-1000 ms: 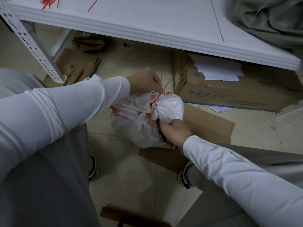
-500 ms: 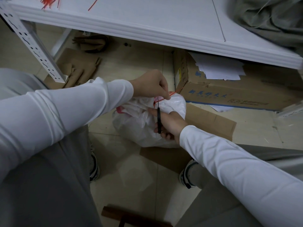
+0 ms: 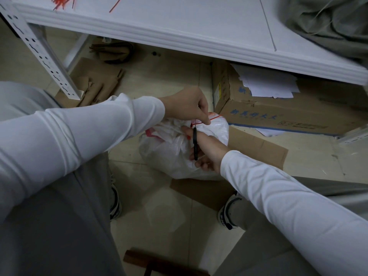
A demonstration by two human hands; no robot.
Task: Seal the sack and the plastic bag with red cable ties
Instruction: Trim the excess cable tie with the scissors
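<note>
One white shelf point(image 3: 179, 20) runs its moulded edge above and beyond the one plastic bag point(image 3: 171, 156). The bag sits on the floor, partly on one flat cardboard sheet point(image 3: 258, 148), with one cardboard box point(image 3: 278, 116) just beside the bag on its right and bare tile open on the bag's near side between two shoes point(image 3: 227, 214). Two hands meet at the bag's gathered top: the left hand point(image 3: 187, 104) pinches the tail of one red cable tie point(image 3: 216, 117), and the right hand point(image 3: 209, 150), fingers curled, grips one pair of black scissors point(image 3: 195, 142) pointing up at that tie, while loose red ties point(image 3: 61, 2), too bunched to count, lie on the shelf far left of the bag.
</note>
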